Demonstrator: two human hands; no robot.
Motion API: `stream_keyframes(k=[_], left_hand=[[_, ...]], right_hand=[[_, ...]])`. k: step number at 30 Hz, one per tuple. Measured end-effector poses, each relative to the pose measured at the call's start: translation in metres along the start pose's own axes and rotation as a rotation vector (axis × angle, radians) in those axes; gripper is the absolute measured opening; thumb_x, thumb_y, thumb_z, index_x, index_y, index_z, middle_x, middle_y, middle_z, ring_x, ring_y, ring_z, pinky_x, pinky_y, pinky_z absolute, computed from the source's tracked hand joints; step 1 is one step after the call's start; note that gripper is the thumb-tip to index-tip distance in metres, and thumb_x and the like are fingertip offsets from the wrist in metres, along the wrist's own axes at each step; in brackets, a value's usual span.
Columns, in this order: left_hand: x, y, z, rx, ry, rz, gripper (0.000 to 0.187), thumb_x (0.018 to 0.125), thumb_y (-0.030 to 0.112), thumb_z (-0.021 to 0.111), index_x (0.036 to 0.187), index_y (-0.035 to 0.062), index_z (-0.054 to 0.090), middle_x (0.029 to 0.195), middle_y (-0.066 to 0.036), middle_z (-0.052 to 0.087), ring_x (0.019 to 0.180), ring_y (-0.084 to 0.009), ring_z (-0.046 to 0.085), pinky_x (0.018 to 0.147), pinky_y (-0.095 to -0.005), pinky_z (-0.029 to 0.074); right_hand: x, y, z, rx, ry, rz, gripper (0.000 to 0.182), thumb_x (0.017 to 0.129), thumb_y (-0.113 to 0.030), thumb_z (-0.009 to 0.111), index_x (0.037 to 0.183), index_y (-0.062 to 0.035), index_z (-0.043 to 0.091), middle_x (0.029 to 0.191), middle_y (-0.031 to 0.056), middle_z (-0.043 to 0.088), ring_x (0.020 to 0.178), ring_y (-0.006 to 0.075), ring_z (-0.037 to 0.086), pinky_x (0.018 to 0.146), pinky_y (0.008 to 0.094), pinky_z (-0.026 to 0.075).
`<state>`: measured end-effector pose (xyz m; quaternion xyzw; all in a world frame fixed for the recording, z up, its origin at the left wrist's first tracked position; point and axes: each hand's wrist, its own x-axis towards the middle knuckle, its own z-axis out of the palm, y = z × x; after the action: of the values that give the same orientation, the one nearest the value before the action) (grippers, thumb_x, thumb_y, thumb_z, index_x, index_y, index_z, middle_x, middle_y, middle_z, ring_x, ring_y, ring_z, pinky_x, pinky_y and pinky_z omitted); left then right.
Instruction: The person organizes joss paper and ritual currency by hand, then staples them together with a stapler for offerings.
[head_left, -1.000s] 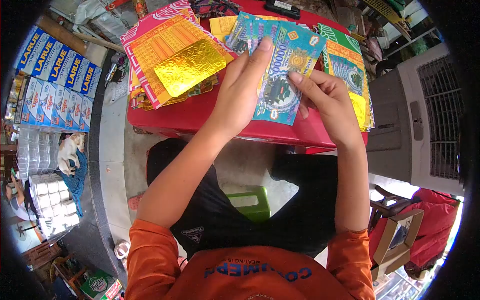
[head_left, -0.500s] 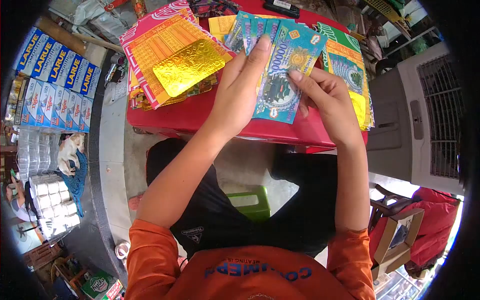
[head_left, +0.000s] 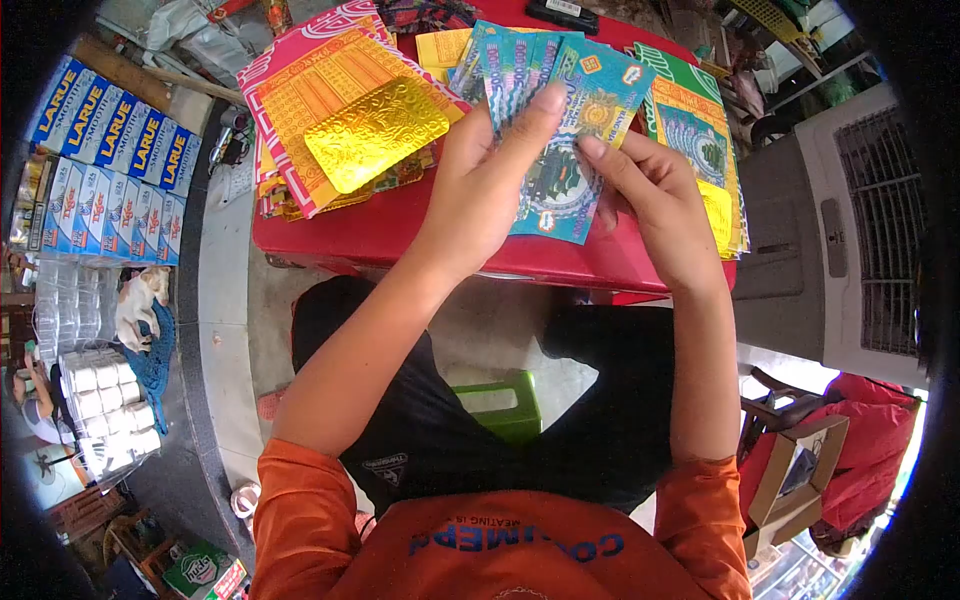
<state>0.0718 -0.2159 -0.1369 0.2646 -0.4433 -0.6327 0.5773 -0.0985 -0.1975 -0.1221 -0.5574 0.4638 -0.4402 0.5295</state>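
Note:
Several blue-green printed notes (head_left: 600, 90) are fanned out over the front of the red table (head_left: 330, 238). My left hand (head_left: 480, 190) grips their left side, thumb pressed on top. On the right side, my right hand (head_left: 650, 190) pinches the top note between thumb and fingers. Left of my hands, a shiny gold sheet (head_left: 375, 135) lies on orange and pink printed papers (head_left: 290, 100). To the right is another pile of papers (head_left: 690, 105) with green, orange and blue sheets and a gold piece.
A black object (head_left: 563, 14) lies at the table's far edge. Beer cartons (head_left: 110, 130) and a dog (head_left: 140, 305) are at the left. A grey air cooler (head_left: 840, 230) stands right, above an open cardboard box (head_left: 800, 475). A green stool (head_left: 510, 405) is below.
My left thumb has shifted slightly to the right across the notes, and the notes on the left are spread a little wider. My right hand has hardly moved.

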Motion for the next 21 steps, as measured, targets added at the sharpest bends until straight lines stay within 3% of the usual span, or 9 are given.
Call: stream_keyframes(k=[4, 21], left_hand=[[0.0004, -0.0017, -0.0008, -0.011, -0.006, 0.004, 0.027, 0.104, 0.029, 0.062, 0.113, 0.0032, 0.066, 0.102, -0.001, 0.07, 0.088, -0.0048, 0.064, 0.079, -0.0249, 0.053], [0.0008, -0.0008, -0.0024, -0.013, 0.006, -0.024, 0.031, 0.104, 0.03, 0.061, 0.116, 0.0021, 0.066, 0.104, -0.003, 0.071, 0.091, -0.0065, 0.066, 0.081, -0.0258, 0.055]], right_hand=[[-0.0007, 0.0003, -0.0003, -0.011, 0.001, -0.009, 0.028, 0.101, -0.029, 0.064, 0.098, -0.0021, 0.074, 0.072, -0.0029, 0.061, 0.058, 0.0048, 0.053, 0.056, 0.0214, 0.038], [-0.0011, -0.0013, -0.0008, -0.042, -0.015, -0.003, 0.032, 0.101, -0.033, 0.065, 0.096, -0.0025, 0.072, 0.07, -0.0035, 0.059, 0.06, 0.0049, 0.053, 0.057, 0.0217, 0.038]])
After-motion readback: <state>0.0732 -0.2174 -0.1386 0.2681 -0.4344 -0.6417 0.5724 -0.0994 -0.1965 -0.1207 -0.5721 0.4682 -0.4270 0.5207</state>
